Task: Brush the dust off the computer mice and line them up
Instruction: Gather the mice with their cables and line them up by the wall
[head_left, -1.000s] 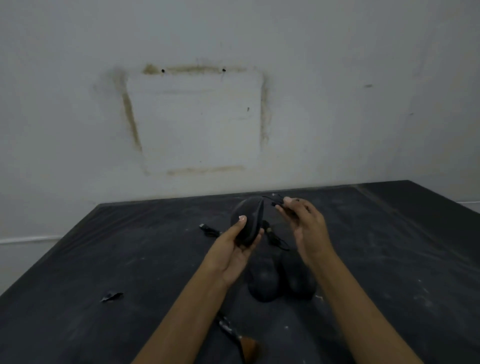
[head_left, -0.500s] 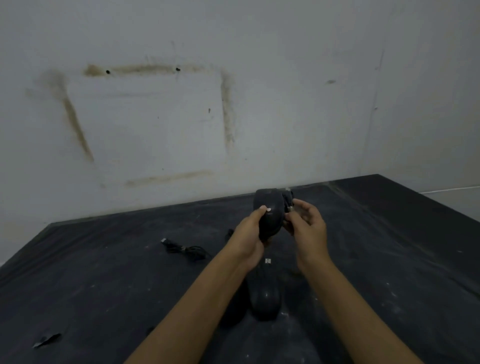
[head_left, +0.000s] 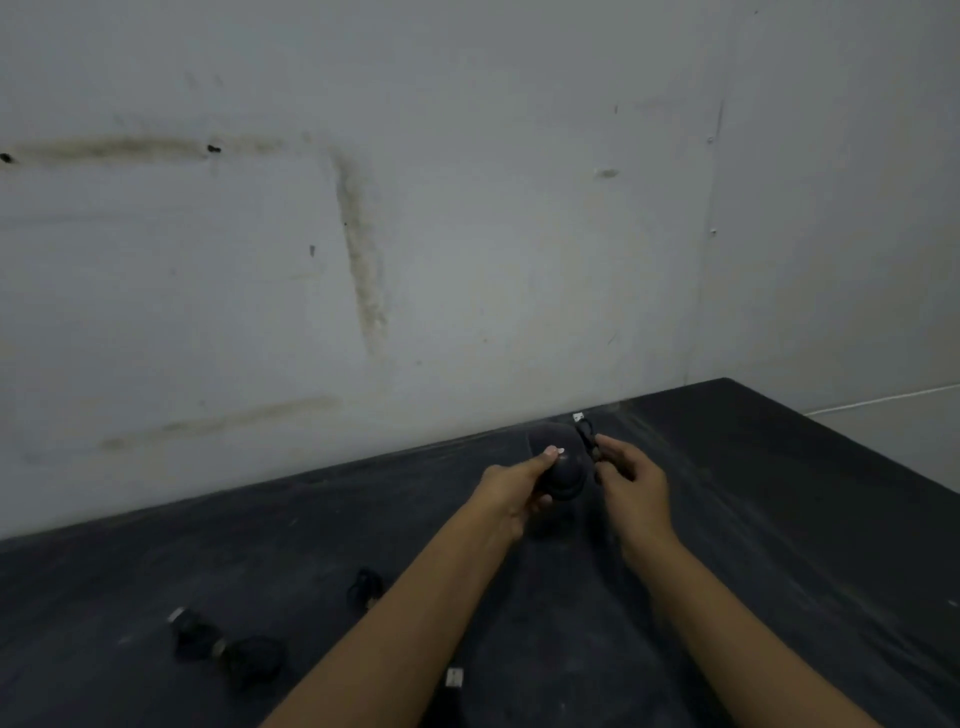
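My left hand (head_left: 511, 491) grips a black computer mouse (head_left: 561, 460) and holds it up above the dark table (head_left: 779, 493), thumb on its back. Just to its right, my right hand (head_left: 626, 480) pinches the mouse's bundled black cable (head_left: 589, 439), whose silver USB plug (head_left: 577, 417) sticks up at the top. The other mice and the brush are hidden behind my forearms or out of frame.
Bundled black cables (head_left: 228, 647) with a plug lie on the table at lower left, and a smaller coil (head_left: 365, 587) sits beside my left forearm. Another silver USB plug (head_left: 454, 677) shows under that forearm. A stained white wall (head_left: 363, 260) stands right behind the table.
Both hands carried the mouse and its cable further away and to the right. My view swung right and up, so the two mice on the table and the brush dropped out of sight.
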